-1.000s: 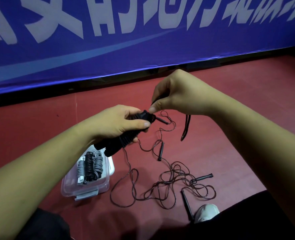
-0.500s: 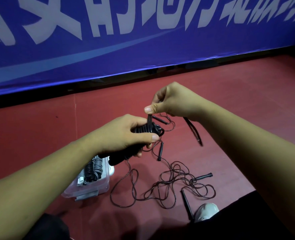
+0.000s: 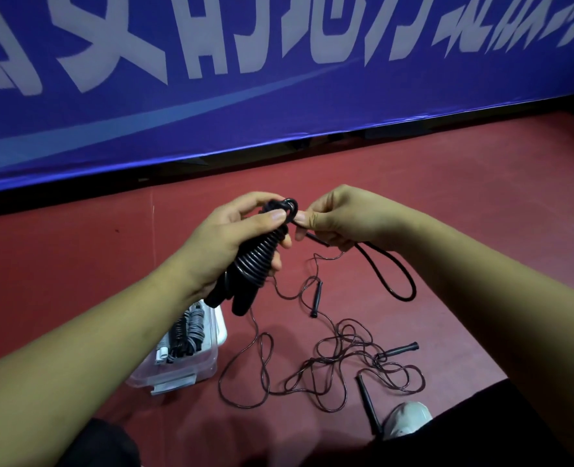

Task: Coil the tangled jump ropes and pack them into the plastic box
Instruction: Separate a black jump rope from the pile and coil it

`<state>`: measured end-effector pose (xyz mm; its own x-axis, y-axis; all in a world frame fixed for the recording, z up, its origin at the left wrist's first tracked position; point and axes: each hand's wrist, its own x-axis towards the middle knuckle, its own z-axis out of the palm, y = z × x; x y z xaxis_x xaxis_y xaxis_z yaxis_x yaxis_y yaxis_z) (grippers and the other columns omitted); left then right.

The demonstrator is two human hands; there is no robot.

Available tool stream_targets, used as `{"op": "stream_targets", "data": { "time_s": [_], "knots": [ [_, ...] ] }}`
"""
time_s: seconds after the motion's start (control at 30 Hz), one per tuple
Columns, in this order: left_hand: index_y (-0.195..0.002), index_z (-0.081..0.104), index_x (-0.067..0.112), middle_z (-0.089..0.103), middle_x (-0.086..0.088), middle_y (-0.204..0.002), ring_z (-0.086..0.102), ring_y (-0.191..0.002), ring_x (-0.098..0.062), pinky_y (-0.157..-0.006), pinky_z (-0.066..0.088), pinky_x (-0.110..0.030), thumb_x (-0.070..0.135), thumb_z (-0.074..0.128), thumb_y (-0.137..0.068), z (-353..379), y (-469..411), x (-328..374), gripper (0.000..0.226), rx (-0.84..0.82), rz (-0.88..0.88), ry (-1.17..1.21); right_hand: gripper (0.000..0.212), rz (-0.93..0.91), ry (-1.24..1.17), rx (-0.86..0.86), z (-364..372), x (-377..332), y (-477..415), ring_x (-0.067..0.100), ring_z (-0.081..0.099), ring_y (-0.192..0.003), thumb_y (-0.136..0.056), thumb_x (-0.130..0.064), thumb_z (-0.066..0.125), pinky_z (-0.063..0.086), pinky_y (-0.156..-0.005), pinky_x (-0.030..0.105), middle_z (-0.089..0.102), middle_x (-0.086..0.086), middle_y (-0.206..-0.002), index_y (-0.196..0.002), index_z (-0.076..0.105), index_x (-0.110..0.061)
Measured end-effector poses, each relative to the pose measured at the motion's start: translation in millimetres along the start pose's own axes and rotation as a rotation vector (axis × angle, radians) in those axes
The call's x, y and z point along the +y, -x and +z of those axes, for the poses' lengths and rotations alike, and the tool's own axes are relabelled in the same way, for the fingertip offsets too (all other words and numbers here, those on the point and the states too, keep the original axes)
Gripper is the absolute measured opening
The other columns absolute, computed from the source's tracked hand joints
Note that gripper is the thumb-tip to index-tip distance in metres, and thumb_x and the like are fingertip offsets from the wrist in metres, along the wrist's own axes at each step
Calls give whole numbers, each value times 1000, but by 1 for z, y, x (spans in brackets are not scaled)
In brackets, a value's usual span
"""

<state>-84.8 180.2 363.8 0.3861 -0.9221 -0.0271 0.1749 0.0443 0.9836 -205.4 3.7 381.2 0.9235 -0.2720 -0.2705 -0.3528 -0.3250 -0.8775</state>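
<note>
Black rubbery cord (image 3: 258, 261), light and springy (it would likely unwind if released), sits wound round its handles (image 3: 241, 303) in the clenched left grip (image 3: 231, 237), above the near-left plastic box (image 3: 208, 365), while the right grip (image 3: 339, 217) pinches the loose tail (image 3: 413, 289), the end best held taut.

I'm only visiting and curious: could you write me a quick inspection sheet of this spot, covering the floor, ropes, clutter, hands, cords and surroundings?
Surface: red floor, matte.
Job's things: coiled black rope held up; clear plastic box on the floor with packed ropes inside; tangled thin rope lying loose, with a slim black handle among it.
Clutter: nothing seen except a white shoe.
Grippers: left hand grips the coiled black rope; right hand pinches its free end at the coil's top.
Cables: a free loop of the black rope hangs below the right hand.
Surroundings: blue banner with white characters along the floor's far edge.
</note>
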Motion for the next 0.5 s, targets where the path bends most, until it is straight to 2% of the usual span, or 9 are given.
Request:
{"op": "stream_targets", "data": {
  "time_s": [0.13,0.23,0.4,0.5],
  "knots": [
    [-101,59,8,69,-14,-81,62,-54,-23,-54,55,-32,23,69,-84,-8,-5,4,25,84,-15,48,27,14,34,-49,-4,-1,4,16,27,-53,-96,-35,61,26,-49,25,34,0,-59,-95,76,-13],
    [-101,58,7,70,-12,-82,63,-54,-21,-54,57,-32,25,67,-80,-12,-9,8,29,135,-34,33,21,-6,105,-65,-5,-7,10,17,32,-54,-100,-29,58,32,-49,26,38,1,-62,-100,75,-16],
    [-103,61,8,72,-10,-85,65,-54,-19,-53,57,-29,28,72,-73,-19,-14,11,37,212,-80,-87,16,-116,470,39,-6,-27,17,11,46,-51,-98,-32,61,41,-52,24,49,-8,-55,-98,74,-23],
    [-107,61,11,73,-10,-87,67,-56,-19,-53,56,-27,26,76,-76,-23,-17,10,37,238,-101,-256,16,-217,694,45,-1,-37,20,9,42,-50,-97,-33,61,34,-49,20,52,-4,-59,-87,70,-25]
  ]
}}
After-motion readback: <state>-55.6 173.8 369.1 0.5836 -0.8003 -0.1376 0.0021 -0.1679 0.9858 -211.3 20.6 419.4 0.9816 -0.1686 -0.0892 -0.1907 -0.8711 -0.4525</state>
